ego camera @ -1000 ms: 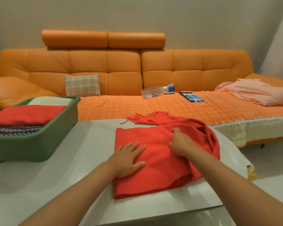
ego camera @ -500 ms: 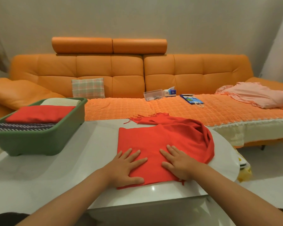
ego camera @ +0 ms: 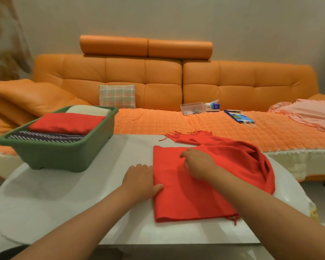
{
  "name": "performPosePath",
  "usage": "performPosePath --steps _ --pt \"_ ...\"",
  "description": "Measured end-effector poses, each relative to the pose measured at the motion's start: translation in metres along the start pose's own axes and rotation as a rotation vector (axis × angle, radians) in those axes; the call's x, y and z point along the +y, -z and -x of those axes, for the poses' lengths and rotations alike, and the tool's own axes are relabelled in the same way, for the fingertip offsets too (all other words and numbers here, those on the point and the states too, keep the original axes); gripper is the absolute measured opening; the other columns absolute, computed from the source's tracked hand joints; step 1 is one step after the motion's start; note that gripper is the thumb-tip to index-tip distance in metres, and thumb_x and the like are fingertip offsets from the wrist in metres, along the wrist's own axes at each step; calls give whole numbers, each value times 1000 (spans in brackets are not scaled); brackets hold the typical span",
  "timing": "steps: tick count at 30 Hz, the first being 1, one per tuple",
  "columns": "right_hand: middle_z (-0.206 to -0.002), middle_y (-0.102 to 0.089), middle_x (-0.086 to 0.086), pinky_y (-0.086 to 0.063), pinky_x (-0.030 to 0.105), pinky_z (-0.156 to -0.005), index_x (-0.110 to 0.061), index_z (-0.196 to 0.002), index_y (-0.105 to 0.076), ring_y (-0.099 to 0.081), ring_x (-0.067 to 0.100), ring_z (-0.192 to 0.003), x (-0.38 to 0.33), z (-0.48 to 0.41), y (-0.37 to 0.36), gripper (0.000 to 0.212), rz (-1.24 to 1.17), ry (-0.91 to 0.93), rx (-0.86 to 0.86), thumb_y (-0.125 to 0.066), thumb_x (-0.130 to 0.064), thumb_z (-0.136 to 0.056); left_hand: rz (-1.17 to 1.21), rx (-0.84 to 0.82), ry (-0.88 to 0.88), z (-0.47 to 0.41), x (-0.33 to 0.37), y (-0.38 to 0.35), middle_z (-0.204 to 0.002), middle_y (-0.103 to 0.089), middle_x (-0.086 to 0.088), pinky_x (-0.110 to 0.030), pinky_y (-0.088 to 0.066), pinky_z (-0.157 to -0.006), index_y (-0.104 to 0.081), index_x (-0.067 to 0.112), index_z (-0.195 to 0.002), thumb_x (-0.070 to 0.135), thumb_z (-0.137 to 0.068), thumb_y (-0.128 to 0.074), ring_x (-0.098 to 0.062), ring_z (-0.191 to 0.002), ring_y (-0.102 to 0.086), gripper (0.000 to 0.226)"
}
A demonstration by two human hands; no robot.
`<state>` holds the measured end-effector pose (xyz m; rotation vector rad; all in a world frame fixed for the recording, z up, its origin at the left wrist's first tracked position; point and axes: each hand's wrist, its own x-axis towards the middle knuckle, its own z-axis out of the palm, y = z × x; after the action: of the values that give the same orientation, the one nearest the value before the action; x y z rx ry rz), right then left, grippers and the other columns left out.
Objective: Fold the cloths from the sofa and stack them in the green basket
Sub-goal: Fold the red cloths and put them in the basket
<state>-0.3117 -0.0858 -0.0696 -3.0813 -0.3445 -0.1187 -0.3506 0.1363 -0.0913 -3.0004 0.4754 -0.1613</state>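
Red cloth [ego camera: 204,194] lies half folded on the white table [ego camera: 64,203] before me, its far end bunched. My left hand [ego camera: 139,181] lies flat at its left edge, fingers straight and together, thumb on the fabric; my right hand [ego camera: 199,164] sits on top, fingers curled into the cloth. The green basket [ego camera: 64,156] stands to the left holding folded cloths [ego camera: 66,122], and a pink cloth [ego camera: 308,115] lies on the sofa [ego camera: 158,81].
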Motion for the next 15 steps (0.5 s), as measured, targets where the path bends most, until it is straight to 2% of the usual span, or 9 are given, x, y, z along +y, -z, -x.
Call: performPosePath --steps 4,7,10,11,12,14,15 --pt "-149 -46 2 -43 39 -103 -27 -147 -44 -48 24 -133 -22 -63 -9 48 -41 26 -23 -39 -15 -101 -37 -26 70 -15 -3 -3 -119 -59 -9 -40 -36 -90 -58 16 -117 75 -87 -38 -29 -112 -52 69" --pt "-156 -39 3 -40 39 -106 -27 -156 -27 -45 26 -137 -42 -102 -21 55 -68 41 -71 -36 -15 -103 38 -53 66 -25 -2 -5 -118 -60 -9 -39 -37 -90 -61 17 -116 59 -94 -39 -30 -110 -54 53" --pt "-155 -37 11 -42 40 -100 -26 -160 -11 -47 33 -133 -58 -133 -33 62 -69 43 -134 -36 -17 -104 110 10 30 -29 1 -9 -113 -59 -8 -36 -33 -80 -61 18 -110 35 -98 -39 -29 -104 -54 31" --pt "-153 -38 14 -42 41 -100 -24 -159 -14 -47 34 -132 -61 -142 -35 60 -57 42 -142 -37 -17 -104 143 31 31 -29 -1 -10 -112 -58 -8 -36 -33 -79 -60 17 -109 29 -98 -38 -30 -102 -53 27" --pt "-149 -42 15 -43 40 -99 -20 -157 -24 -48 34 -130 -64 -150 -37 55 -41 47 -139 -39 -18 -104 190 43 40 -29 -4 -11 -112 -57 -8 -37 -34 -80 -57 16 -110 26 -98 -37 -30 -102 -53 25" --pt "-138 -54 14 -46 38 -96 -17 -138 -55 -54 32 -122 -66 -165 -37 38 -32 65 -95 -46 -18 -102 325 69 91 -32 -18 -12 -112 -56 -10 -37 -38 -79 -52 15 -107 23 -100 -35 -31 -101 -54 20" --pt "-133 -56 15 -47 38 -96 -17 -129 -63 -56 33 -118 -68 -171 -35 32 -53 61 -58 -47 -18 -101 404 84 128 -36 -28 -13 -110 -58 -11 -37 -38 -75 -48 15 -102 23 -101 -35 -32 -98 -56 15"
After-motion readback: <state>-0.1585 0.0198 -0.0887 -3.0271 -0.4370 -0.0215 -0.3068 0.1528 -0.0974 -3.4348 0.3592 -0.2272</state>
